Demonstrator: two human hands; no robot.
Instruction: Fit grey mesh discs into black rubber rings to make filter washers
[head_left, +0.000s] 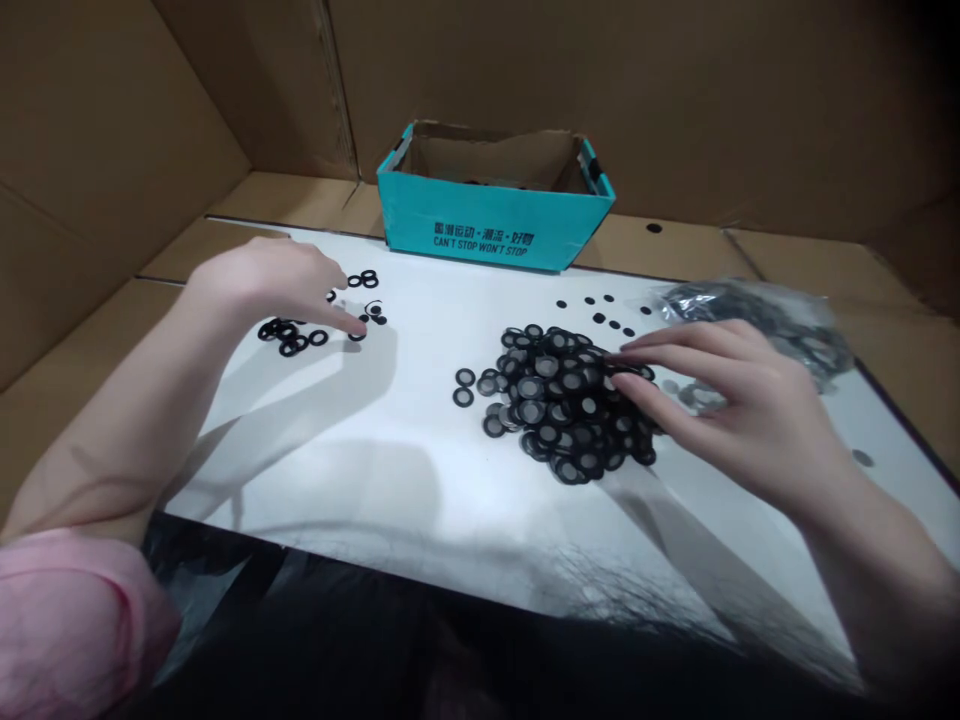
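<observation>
My left hand (274, 280) hovers over the left side of the white board, thumb and fingers apart. Below and around it lie several loose black rings (318, 338) and a few small dark pieces (376, 311) near the thumb tip. A heap of black-rimmed discs with grey centres (551, 400) sits in the middle of the board. At the heap's right edge is my right hand (739, 400), its thumb and forefinger tips close together among the discs. What lies between those tips is too small to make out.
A turquoise cardboard box (480, 225) stands at the back with dark contents. Small black dots (600, 318) lie behind the heap. A clear plastic bag (780, 325) of dark pieces is at the right, near loose grey discs (701, 395). Cardboard walls (637, 90) surround the white board (450, 480).
</observation>
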